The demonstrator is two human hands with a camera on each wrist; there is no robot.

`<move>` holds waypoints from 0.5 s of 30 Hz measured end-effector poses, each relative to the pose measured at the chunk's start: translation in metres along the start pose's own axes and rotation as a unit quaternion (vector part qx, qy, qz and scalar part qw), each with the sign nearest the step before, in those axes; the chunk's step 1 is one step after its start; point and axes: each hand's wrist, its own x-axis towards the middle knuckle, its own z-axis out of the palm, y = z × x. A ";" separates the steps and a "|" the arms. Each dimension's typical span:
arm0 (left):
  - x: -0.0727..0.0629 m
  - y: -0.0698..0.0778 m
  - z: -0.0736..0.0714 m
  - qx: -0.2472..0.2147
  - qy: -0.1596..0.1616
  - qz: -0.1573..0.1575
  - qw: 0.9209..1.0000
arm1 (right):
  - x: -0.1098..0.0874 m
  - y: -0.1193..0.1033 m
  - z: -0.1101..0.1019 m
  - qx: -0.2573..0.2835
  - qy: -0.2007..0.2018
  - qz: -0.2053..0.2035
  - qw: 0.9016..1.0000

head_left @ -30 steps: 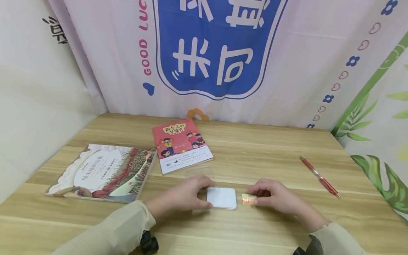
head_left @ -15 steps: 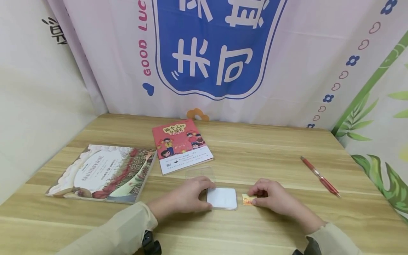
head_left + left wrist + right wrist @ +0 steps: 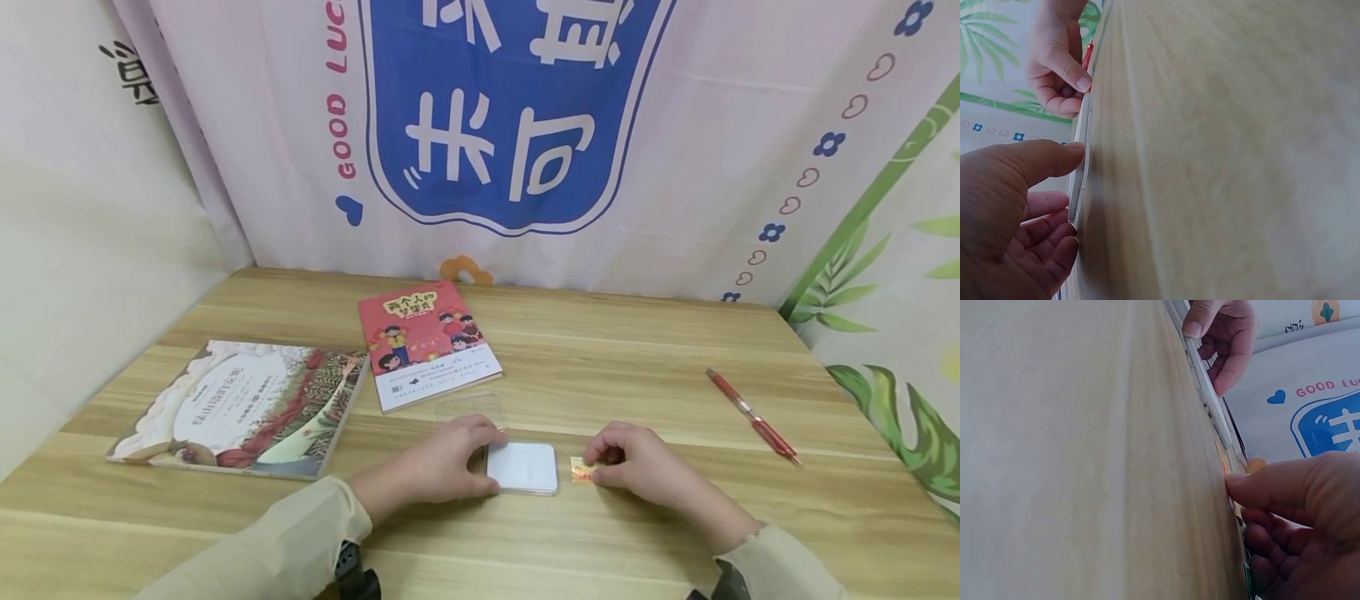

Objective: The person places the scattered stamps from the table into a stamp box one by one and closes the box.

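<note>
My left hand (image 3: 442, 462) grips the left end of a thin stack of white rounded cards (image 3: 525, 467) in a clear shallow case, thumb on the near edge and fingers on the far edge. In the left wrist view the stack (image 3: 1080, 181) shows edge-on between thumb and fingers. A small yellow-orange card (image 3: 581, 469) lies just right of the stack, apart from it. My right hand (image 3: 637, 462) pinches its right side between thumb and forefinger, which hide part of it. In the right wrist view the small card (image 3: 1223, 459) is a thin sliver by the thumb.
A clear plastic lid (image 3: 470, 406) lies behind my left hand. Behind it is a red booklet (image 3: 423, 333), and a larger picture book (image 3: 240, 408) lies at the left. To the right lies a red pen (image 3: 753, 415). A printed curtain (image 3: 285, 167) hangs at the table's back edge.
My right thumb and fingers have shifted slightly left over the small card, covering a little more of it. The left hand and the white stack stay practically in place.
</note>
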 end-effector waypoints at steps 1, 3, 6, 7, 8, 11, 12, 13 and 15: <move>0.000 0.000 0.000 0.000 0.000 0.000 1.000 | 0.000 0.000 0.000 0.001 0.001 0.004 1.000; 0.000 0.000 0.000 0.002 0.001 0.001 1.000 | 0.000 -0.001 0.001 0.002 0.004 0.011 1.000; -0.001 0.000 0.001 0.003 0.002 0.001 1.000 | 0.001 -0.001 0.001 0.004 0.006 0.016 1.000; -0.001 0.000 0.001 0.004 0.002 0.001 1.000 | 0.001 0.000 0.001 0.005 0.005 0.016 1.000; -0.001 0.000 0.001 0.003 0.002 0.000 1.000 | 0.001 0.000 0.001 0.006 0.004 0.016 1.000; 0.000 0.000 0.001 0.003 0.001 -0.003 1.000 | 0.001 0.000 0.000 0.008 0.001 0.016 1.000; 0.000 0.000 0.001 0.003 0.000 -0.003 1.000 | 0.001 0.000 0.000 0.008 0.001 0.016 1.000; 0.000 0.000 0.001 0.003 0.000 -0.004 1.000 | 0.001 -0.001 0.000 0.009 0.000 0.017 1.000; 0.000 0.000 0.001 0.002 0.000 -0.007 1.000 | 0.001 -0.001 0.001 0.010 0.000 0.018 1.000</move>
